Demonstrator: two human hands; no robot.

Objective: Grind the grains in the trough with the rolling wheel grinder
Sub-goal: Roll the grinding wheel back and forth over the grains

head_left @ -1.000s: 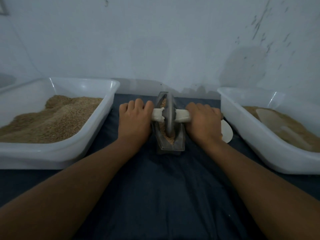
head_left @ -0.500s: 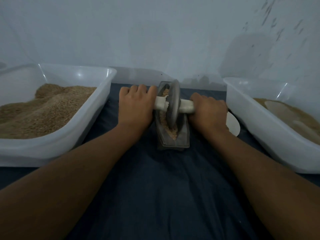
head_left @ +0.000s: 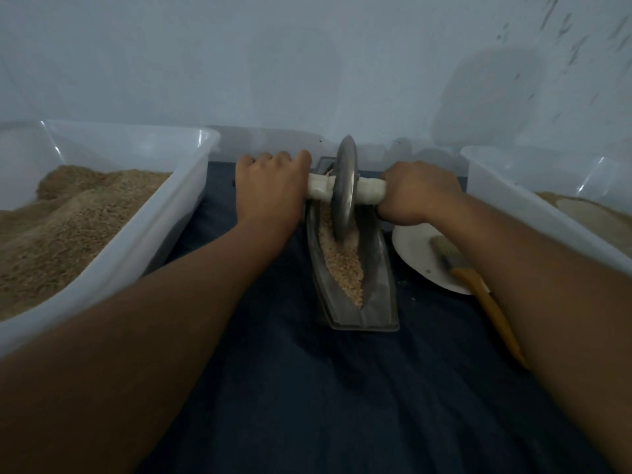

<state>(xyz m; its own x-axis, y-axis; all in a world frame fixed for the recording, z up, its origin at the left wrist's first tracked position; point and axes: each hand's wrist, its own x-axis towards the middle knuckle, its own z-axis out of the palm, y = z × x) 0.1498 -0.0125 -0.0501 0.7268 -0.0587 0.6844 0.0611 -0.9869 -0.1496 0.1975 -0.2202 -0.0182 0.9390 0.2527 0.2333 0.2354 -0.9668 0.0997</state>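
Observation:
A narrow grey metal trough (head_left: 379, 295) lies lengthwise on the dark blue cloth, with tan crushed grains (head_left: 343, 265) along its groove. A grey metal wheel (head_left: 344, 186) stands upright in the trough's far half on a white-wrapped axle (head_left: 367, 195). My left hand (head_left: 272, 186) grips the axle's left end and my right hand (head_left: 419, 193) grips its right end. The handle ends are hidden inside my fists.
A large white tub (head_left: 150, 241) heaped with brown grain sits at the left. Another white tub (head_left: 533, 213) with paler contents sits at the right. Beside the trough's right side lies a white plate (head_left: 417, 258) with a yellow-handled brush (head_left: 478, 289) across it. A pale wall rises close behind.
The wheel has rolled away from me toward the far end of the trough, both hands moving with it. More grain shows in the near half, and the brush and plate have come into view.

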